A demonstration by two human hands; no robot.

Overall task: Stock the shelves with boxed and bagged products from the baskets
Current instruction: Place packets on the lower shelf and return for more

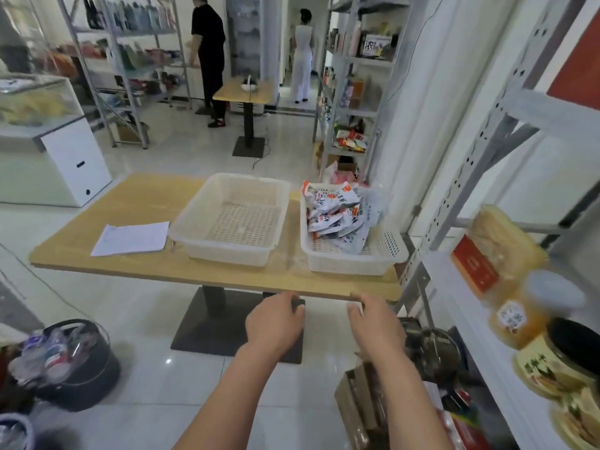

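**Colleague:** Where are you up to with the stocking?

**Me:** Between loads, by my reckoning. My left hand [276,323] and right hand [376,326] are both out in front of me, just short of the near edge of the desk [146,203]. The fingers are loosely curled and, as far as I can see, neither hand holds anything. There is something dark at my left fingertips, but I can't tell what it is.

**Colleague:** So what's left to shift?

**Me:** Of the two baskets on the desk, the left basket [227,253] is bare down to its mesh. The right basket [344,264] has a heap of white bags [331,212] piled toward its far end. That one looks like my next job.

**Colleague:** Can you reach them from there?

**Me:** Not yet. The bags lie beyond my right hand and a little to its left, well apart from it, with the basket's near wall in between. I'd have to reach forward over the desk edge and the rim, then close my fingers on a bag or two from the top of the heap.

**Colleague:** And then?

**Me:** Then I'd turn right to the shelf rack [467,164] beside the desk. A packet [500,241] and some jars [519,316] already stand on it.
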